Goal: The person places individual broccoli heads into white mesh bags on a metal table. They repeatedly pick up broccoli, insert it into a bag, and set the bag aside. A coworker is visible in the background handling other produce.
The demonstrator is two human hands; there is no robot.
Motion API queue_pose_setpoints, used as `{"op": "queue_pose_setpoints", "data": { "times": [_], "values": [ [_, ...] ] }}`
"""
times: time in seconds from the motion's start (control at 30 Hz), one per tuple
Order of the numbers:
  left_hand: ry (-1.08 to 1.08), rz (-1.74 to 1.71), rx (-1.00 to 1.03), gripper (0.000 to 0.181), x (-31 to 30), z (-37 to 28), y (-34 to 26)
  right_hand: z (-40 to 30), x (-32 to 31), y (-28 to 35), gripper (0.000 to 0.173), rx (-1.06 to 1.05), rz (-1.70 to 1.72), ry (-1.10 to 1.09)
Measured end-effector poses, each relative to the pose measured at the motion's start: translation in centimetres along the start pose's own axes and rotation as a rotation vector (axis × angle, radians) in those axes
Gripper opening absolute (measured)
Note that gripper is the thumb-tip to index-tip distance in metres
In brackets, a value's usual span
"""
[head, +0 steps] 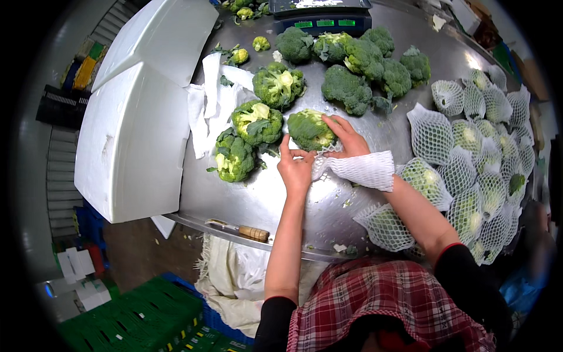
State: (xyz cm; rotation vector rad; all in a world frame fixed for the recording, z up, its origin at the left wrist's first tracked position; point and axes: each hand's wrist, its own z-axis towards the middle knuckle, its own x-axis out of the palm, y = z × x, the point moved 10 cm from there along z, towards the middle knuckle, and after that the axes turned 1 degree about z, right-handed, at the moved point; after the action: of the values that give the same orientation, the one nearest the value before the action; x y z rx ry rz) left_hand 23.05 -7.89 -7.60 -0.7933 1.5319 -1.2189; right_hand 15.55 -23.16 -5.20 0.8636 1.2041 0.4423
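A broccoli head (311, 129) lies on the steel table in front of me, pale side up. My right hand (350, 140) grips its right side, with fingers on top. A white foam net sleeve (363, 170) is pulled over that wrist, and its stretched edge reaches the near side of the head. With thumb and fingertips, my left hand (295, 169) pinches the net's edge just below the head; its index finger points up beside the broccoli. Three trimmed heads, including a broccoli head (257, 122), lie left of my hands.
Netted broccoli heads (466, 176) pile up at right. Bare broccoli (347, 90) lies farther back, before a digital scale (323, 22). White foam boxes (132, 141) and loose net sleeves (211, 110) are at left. A wooden-handled knife (253, 232) rests at the near table edge.
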Motion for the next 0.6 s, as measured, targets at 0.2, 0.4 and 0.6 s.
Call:
{"op": "queue_pose_setpoints", "data": {
  "times": [0.2,0.4,0.6],
  "values": [
    [-0.049,0.331,0.041,0.063,1.3,3.0,-2.5,1.3,-1.3,-4.2,0.087,0.066,0.516,-0.044],
    [0.205,0.203,0.037,0.078,4.7,1.2,-3.9,-0.7,0.0,-8.6,0.088,0.36,0.939,0.061],
    [0.181,-0.031,0.051,0.068,5.3,-2.1,-1.0,-1.5,-1.7,-9.9,0.104,0.175,0.637,0.032]
  ]
}}
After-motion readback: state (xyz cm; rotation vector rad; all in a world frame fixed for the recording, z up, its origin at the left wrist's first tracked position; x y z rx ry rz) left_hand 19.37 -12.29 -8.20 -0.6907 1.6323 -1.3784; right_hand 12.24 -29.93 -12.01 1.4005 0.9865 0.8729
